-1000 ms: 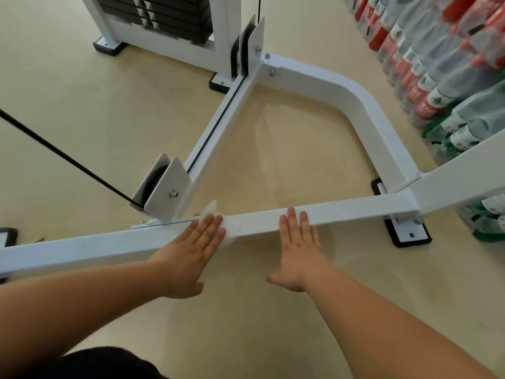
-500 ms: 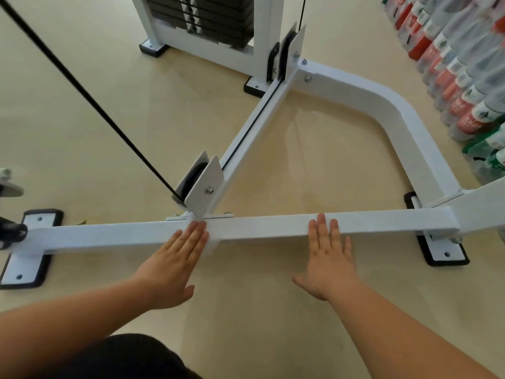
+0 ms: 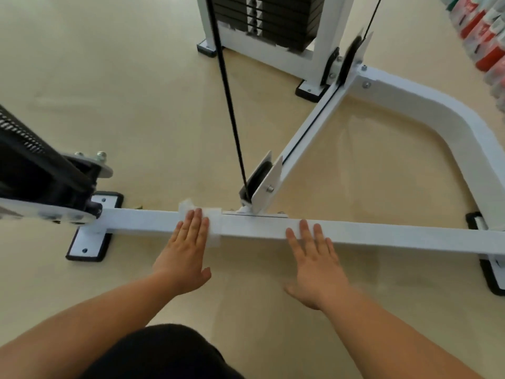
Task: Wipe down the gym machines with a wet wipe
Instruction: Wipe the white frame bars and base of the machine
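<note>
Low white bar of the machine runs left to right across the floor, close in front of the person.

Left hand: fingers straight and together, pressing the wipe flat onto the bar's top. Wipe is white and folded, draped over the bar's near edge, just left of the pulley.

Right hand: flat, fingers spread, tips resting on the bar to the right of the pulley. Holds nothing. Palm hangs off the near side.

A black cable rises from the pulley toward the far side. A beam runs from the pulley to the far right, meeting the frame under the weight stack.

Foot plate sits at the bar's left end, under a black fitting. Blurred bottles are at far right.
</note>
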The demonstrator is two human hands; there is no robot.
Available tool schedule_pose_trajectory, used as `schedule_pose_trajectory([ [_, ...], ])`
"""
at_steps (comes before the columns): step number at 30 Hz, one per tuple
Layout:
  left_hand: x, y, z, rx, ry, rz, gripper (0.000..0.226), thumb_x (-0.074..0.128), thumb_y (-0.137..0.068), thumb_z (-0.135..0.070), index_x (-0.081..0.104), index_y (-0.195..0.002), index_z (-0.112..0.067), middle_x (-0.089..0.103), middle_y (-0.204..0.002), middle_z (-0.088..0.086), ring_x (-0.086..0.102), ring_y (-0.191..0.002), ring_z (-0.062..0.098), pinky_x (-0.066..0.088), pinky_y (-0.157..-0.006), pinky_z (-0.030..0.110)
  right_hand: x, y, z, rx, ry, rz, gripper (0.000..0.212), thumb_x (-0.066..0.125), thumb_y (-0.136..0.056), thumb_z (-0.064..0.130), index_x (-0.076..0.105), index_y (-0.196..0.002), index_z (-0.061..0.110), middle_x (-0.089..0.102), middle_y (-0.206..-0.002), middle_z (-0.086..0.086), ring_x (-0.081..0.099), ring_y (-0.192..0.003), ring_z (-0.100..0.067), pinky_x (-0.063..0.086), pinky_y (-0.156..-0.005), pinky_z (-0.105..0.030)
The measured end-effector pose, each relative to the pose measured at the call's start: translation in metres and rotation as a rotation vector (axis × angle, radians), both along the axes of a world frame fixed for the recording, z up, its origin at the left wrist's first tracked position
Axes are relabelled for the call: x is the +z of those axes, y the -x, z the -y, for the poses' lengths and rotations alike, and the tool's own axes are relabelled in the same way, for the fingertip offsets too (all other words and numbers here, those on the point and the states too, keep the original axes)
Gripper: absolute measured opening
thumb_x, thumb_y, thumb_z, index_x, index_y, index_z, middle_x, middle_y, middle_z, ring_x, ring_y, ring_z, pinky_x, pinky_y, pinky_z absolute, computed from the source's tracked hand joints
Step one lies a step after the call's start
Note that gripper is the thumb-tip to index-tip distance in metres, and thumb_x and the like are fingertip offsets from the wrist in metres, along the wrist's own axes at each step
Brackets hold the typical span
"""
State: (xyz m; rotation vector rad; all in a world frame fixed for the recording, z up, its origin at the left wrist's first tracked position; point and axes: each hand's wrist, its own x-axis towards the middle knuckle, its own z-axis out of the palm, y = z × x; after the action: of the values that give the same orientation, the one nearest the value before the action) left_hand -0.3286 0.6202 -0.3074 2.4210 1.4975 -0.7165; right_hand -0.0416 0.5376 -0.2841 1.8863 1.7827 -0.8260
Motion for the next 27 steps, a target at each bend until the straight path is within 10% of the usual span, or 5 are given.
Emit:
schedule_pose_trajectory([
  [10,-0.008,-0.004,0.004,-0.046,0.043,0.114,0.118,0.05,-0.09,-0.063,-0.035,-0.151,-0.009,-0.048,-0.155,0.012,-0.042,-0.144,0.028,-0.018,-0.123,0.042,0.004,0.075,-0.019,0.089,0.036,-0.065,0.116,0.055,-0.092,0.062,-0.039,-0.15,0.027,-0.054,-0.152,-0.007,-0.044,-0.144,-0.035,-0.015,-0.124,-0.053],
  [21,-0.003,0.126,-0.052,0.587,-0.087,-0.002,0.126,0.062,-0.078,-0.06,-0.019,-0.157,-0.003,-0.01,-0.168,0.021,-0.007,-0.156,0.036,0.0,-0.127,0.049,0.007,0.068,-0.021,0.1,0.053,-0.045,0.115,0.056,-0.09,0.067,-0.031,-0.156,0.03,-0.049,-0.157,-0.003,-0.034,-0.151,-0.032,-0.002,-0.128,-0.05],
  [27,-0.013,0.039,-0.012,0.223,-0.023,0.143,0.128,0.057,-0.083,-0.064,-0.034,-0.151,-0.006,-0.043,-0.157,0.016,-0.038,-0.146,0.032,-0.015,-0.124,0.045,0.008,0.07,-0.021,0.083,0.04,-0.06,0.116,0.057,-0.089,0.067,-0.029,-0.157,0.03,-0.048,-0.157,-0.002,-0.034,-0.151,-0.032,0.006,-0.128,-0.05],
])
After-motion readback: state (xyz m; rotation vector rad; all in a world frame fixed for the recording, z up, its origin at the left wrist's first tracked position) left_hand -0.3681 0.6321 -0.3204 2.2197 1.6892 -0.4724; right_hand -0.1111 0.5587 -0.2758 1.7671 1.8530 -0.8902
